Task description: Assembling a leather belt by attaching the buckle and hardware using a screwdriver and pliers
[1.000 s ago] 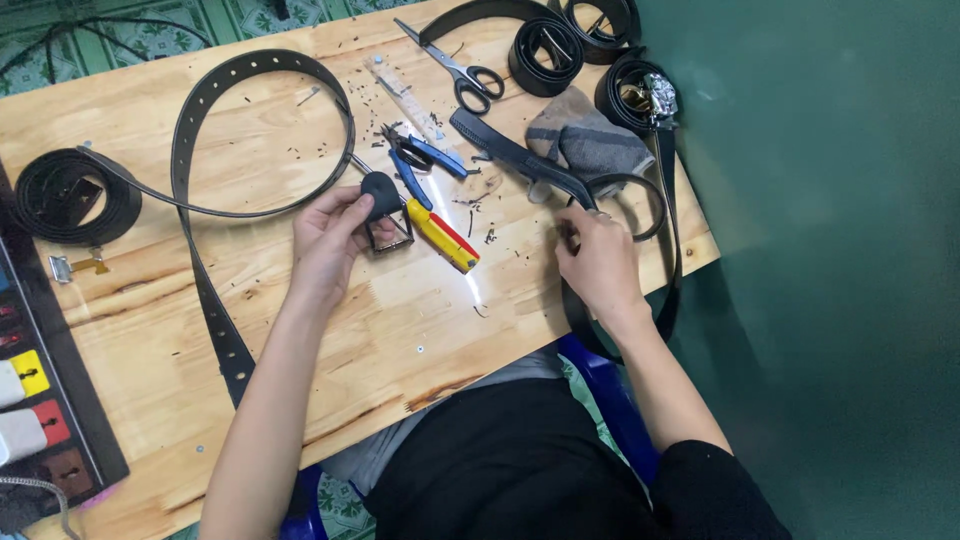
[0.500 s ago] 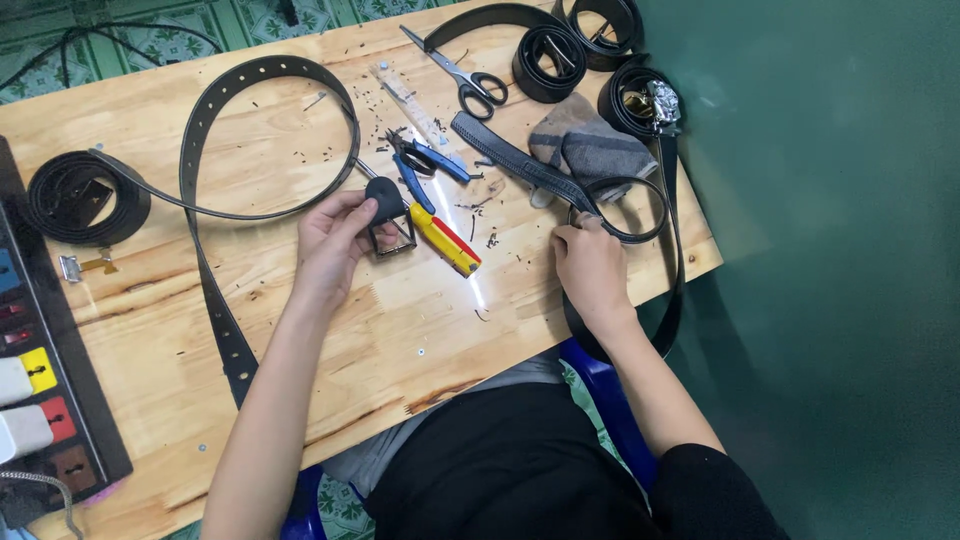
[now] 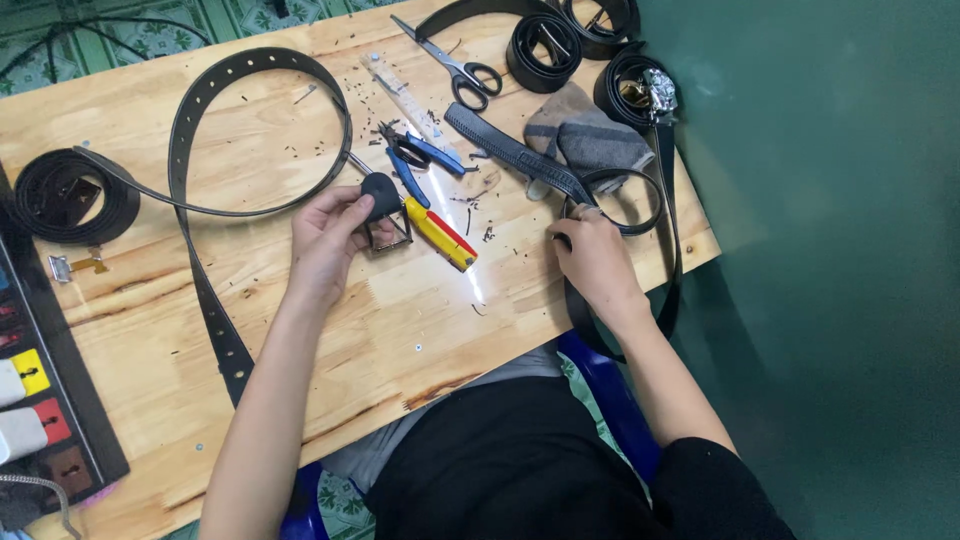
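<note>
My left hand [image 3: 330, 240] holds the dark rounded end of a long black belt [image 3: 190, 140] against a metal buckle frame [image 3: 392, 236] on the wooden table [image 3: 300, 310]. That belt loops away to the left and runs down toward the front edge. My right hand [image 3: 595, 262] grips a second black belt [image 3: 668, 220] near the table's right edge; this belt curls in a loop above the hand and hangs over the edge. A yellow and red utility knife [image 3: 440, 232] lies between my hands.
Blue-handled pliers [image 3: 415, 158], scissors [image 3: 460, 68], a clear ruler [image 3: 400, 90] and a grey cloth [image 3: 585, 135] lie at the back. Coiled black belts sit at the far right [image 3: 545, 45] and far left [image 3: 65, 195]. A dark tray with coloured samples [image 3: 40, 390] lies at the left. Small punch scraps are scattered about.
My right hand has shifted slightly toward me, pulling its belt so the loop above it changes shape. My left hand stays on the belt end and buckle.
</note>
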